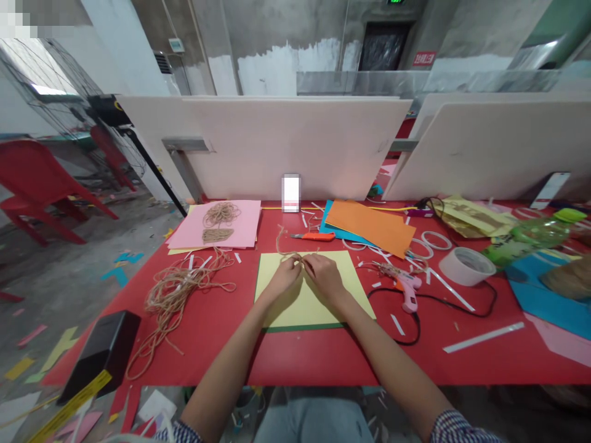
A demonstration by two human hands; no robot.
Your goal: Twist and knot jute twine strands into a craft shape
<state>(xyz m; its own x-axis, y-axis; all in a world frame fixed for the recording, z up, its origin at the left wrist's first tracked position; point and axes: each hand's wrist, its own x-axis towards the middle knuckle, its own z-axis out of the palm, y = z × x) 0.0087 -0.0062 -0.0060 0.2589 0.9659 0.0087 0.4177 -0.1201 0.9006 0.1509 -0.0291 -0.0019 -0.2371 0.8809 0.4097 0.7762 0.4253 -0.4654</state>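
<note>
One black box-like thing [104,354] sits at the near left corner of the red bench [314,360], with a loose heap of twine [173,286] sprawled just beyond it. Behind that heap lies a stack of pink sheets [247,227]; on it are a round tangle of twine [221,214] and, nearer, a flat twine piece [217,235]. In the middle, the left hand [284,277] has its fingers pressed together on a strand of twine [277,242], whose free tail curls away past the knuckles. The worked part of this strand is above a yellow sheet [318,307], mostly hidden by the fingers. Just beyond lies an orange cutter [318,236]. The right hand [325,271] meets the left, its fingertips apparently pinching the same strand. The step in hand looks like close shaping of the strand, by twisting or knotting; which of these I cannot tell. As I judge it, the next move calls for a firm pinch from one hand while the other guides the loose tail, leaving the yellow sheet undisturbed. Farther right come a blue sheet [330,230] with an orange sheet [369,224] overlapping it, then a pink glue gun [409,290], a roll of tape [466,267] and a tilted green bottle [530,240].
</note>
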